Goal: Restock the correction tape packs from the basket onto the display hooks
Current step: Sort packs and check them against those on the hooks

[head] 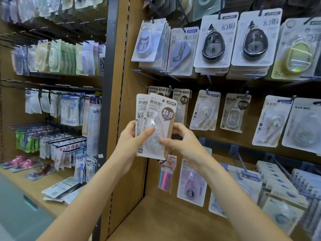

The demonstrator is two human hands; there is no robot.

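Correction tape packs, at least two of them fanned one behind the other, are held up in front of the wooden display panel, just left of the middle row of hooks. From the head camera, the left hand grips their left edge, thumb laid across the clear blister of the front pack. The right hand pinches the front pack at its right edge, thumb on the blister and fingers curled behind the card. Matching beige packs hang on a hook right behind (partly hidden by the held cards). Black-cased tapes hang in the row above.
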